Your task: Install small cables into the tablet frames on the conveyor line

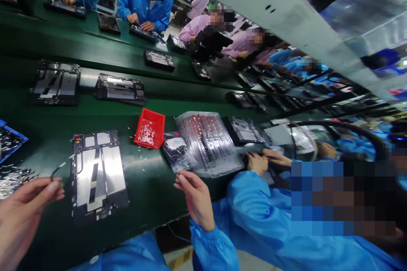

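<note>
An open tablet chassis (98, 174) with silver plates lies on the green bench in front of me. My left hand (23, 207) is at its left edge, fingers pinched on a thin black cable (65, 165) that arches towards the chassis's upper left corner. My right hand (195, 197) hovers to the right of the chassis near the bench's front edge, fingers curled together in a pinch; what they hold is too small to see.
A red tray (149, 129) of small screws sits behind the chassis, with loose screws around it. Clear bags of parts (208, 142) lie right of it. A neighbour in blue works at my right. More chassis (57, 82) ride the conveyor behind. Blue trays (9, 137) sit left.
</note>
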The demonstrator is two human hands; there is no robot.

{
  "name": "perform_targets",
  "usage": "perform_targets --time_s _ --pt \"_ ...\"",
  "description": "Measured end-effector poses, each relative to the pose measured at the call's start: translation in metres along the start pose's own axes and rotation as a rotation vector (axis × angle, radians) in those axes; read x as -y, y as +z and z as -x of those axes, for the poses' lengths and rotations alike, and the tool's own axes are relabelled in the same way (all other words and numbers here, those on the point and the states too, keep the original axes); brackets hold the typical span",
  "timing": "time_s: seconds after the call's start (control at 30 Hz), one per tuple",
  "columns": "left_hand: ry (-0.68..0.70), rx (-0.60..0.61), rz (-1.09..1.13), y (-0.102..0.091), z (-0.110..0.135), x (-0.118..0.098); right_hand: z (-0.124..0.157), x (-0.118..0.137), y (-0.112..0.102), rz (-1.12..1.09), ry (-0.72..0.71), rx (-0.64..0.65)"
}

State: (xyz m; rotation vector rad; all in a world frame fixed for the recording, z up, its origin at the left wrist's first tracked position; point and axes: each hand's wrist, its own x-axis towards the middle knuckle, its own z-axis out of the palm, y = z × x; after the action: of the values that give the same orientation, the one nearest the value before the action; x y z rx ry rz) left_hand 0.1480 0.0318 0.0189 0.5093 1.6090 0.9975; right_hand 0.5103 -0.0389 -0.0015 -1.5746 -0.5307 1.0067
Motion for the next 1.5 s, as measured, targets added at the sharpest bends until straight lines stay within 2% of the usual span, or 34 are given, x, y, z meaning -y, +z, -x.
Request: perform_targets --time_s 0.1,0.2,0.27,0.4,0.73,0.93,1.03,1.27,1.33,1.5 --pt "0.034 0.176 0.074 0.034 0.013 -0.002 0.014 0.010 0.044 -0.162 0.106 0.240" --pt "0.041 0.373 0.078 0.055 0.023 -0.001 0.018 0.017 0.086 -0.243 0.187 0.466" --pt "0.035 0.432 0.102 0.061 0.025 0.001 0.021 0.020 0.106 -0.235 0.208 0.563" --pt "0.013 0.463 0.150 0.062 0.026 0.002 0.025 0.017 0.129 -0.185 0.125 0.627" --pt "-0.019 0.434 0.227 0.069 0.024 0.002 0.030 0.009 0.141 -0.109 0.039 0.608" --pt "0.101 0.343 0.270 0.074 0.027 0.006 0.034 0.005 0.149 -0.161 0.054 0.567" --pt "0.132 0.351 0.181 0.071 0.025 0.005 0.029 0.008 0.149 -0.088 -0.082 0.616" --pt "0.181 0.504 -0.045 0.062 0.013 -0.007 0.013 0.037 0.146 0.315 -0.581 0.785" --pt "0.186 0.522 -0.055 0.062 0.011 -0.011 0.011 0.043 0.145 0.390 -0.650 0.824" --pt "0.253 0.561 -0.179 0.062 0.009 -0.018 0.007 0.051 0.144 0.573 -0.714 0.896"
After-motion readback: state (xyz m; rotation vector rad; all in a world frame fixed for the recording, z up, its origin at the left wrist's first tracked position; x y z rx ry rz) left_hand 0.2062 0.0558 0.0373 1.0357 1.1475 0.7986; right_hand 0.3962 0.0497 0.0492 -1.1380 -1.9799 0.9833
